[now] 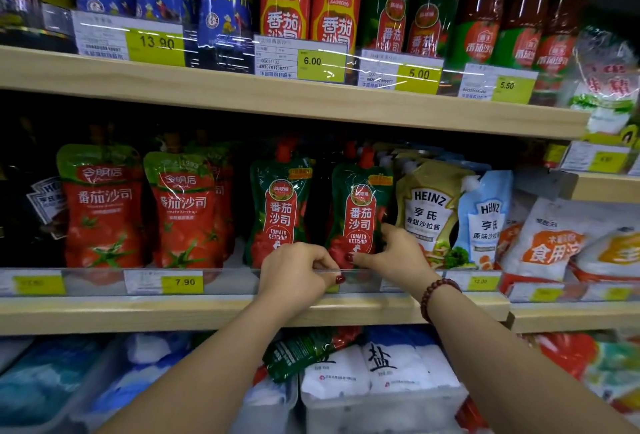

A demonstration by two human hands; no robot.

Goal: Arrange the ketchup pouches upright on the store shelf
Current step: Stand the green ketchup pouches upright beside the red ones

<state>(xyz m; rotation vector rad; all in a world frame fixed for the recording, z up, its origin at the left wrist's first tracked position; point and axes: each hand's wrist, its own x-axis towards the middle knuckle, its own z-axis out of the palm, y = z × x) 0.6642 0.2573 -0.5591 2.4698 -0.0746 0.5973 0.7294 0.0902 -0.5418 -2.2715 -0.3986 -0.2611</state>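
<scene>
- Ketchup pouches [278, 226] stand upright at the front edge of the middle shelf [138, 312]. There is a left green pouch [280, 191] and a right green pouch [360, 212], side by side with a dark gap between them.
- Both green pouches have red caps on top and stand behind the clear rail [225, 281] along the shelf's front edge.
- The right hand [394, 253] holds the right green pouch low down. Its thumb is on the front and its fingers are wrapped round the right side.
- The left hand [294, 272] is at the foot of the same pouch, by its lower left corner. Its fingers are curled over the clear rail, with the thumb on the rail. I cannot tell if they pinch the pouch or only touch it.
- A dark red bead bracelet [437, 295] is on the right wrist.
- Two red pouches [104, 212] stand toward the left end of the same shelf.
- A yellow Heinz pouch [429, 212] stands just beside the right green pouch, and a blue Heinz pouch [485, 222] leans next to that.
- One more green pouch [304, 350] lies flat on the shelf below, on top of white salt bags [381, 368].
- Tall sauce bottles [285, 1] stand in a row on the top shelf, with yellow price tags [320, 61] in front of them.
</scene>
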